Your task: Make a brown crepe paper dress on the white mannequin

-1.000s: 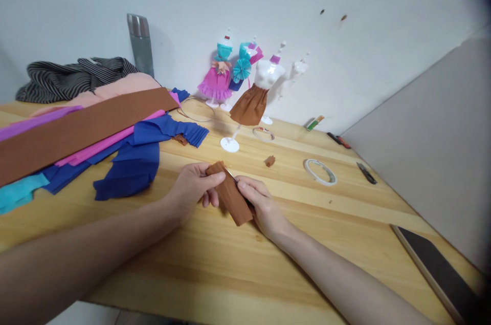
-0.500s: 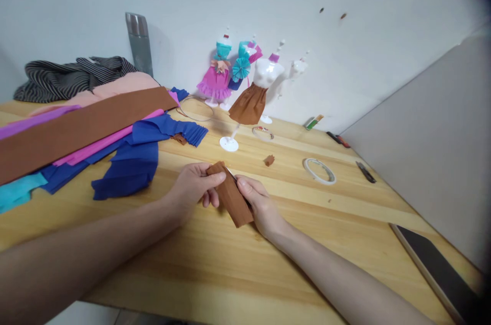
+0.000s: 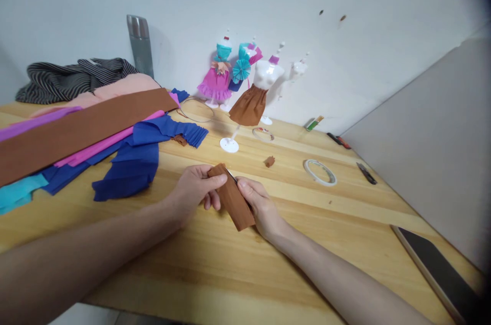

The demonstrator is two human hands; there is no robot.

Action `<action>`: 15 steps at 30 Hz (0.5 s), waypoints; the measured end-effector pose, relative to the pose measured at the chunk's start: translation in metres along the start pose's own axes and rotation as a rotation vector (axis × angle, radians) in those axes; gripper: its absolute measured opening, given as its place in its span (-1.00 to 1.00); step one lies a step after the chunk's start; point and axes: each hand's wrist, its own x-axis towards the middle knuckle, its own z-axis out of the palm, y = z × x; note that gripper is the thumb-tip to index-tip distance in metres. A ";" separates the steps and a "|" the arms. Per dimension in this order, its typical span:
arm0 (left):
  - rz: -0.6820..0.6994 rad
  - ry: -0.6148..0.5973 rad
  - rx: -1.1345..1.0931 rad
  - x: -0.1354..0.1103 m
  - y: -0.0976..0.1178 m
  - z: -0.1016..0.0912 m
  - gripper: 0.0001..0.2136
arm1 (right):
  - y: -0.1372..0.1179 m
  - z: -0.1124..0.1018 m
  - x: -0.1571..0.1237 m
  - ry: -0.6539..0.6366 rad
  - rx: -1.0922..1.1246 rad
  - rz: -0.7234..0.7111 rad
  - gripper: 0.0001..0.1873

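Note:
My left hand (image 3: 199, 187) pinches a folded strip of brown crepe paper (image 3: 233, 202) near its upper end, thumb on top. My right hand (image 3: 259, 204) is closed round a tool whose thin metal blade (image 3: 231, 174) lies along the strip's right edge. The tool's handle is mostly hidden in the fist, so its exact kind does not show. Beyond my hands stands a small white dress form (image 3: 264, 75) wearing a gathered brown skirt (image 3: 250, 105). A brown scrap (image 3: 269, 161) lies on the wooden table (image 3: 192, 274) ahead of my right hand.
Left lie a long brown strip (image 3: 88, 133), blue crepe paper (image 3: 130, 174) and a striped cloth (image 3: 72, 79), with a bottle (image 3: 140, 46) behind. Two dressed forms (image 3: 217, 79) stand near the wall. Rightward are a tape roll (image 3: 320, 172), a utility knife (image 3: 366, 173) and a phone (image 3: 433, 268).
Almost nothing differs. The view has shifted very slightly, and both hands keep the same hold on the brown paper and the bladed tool.

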 end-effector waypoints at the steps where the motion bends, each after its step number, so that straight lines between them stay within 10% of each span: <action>1: 0.000 -0.001 -0.005 0.000 0.000 0.000 -0.75 | 0.000 0.000 0.000 0.001 0.002 0.003 -0.50; 15: 0.000 -0.018 -0.038 0.000 -0.001 -0.001 -0.74 | 0.001 0.000 0.001 0.027 0.004 0.015 -0.49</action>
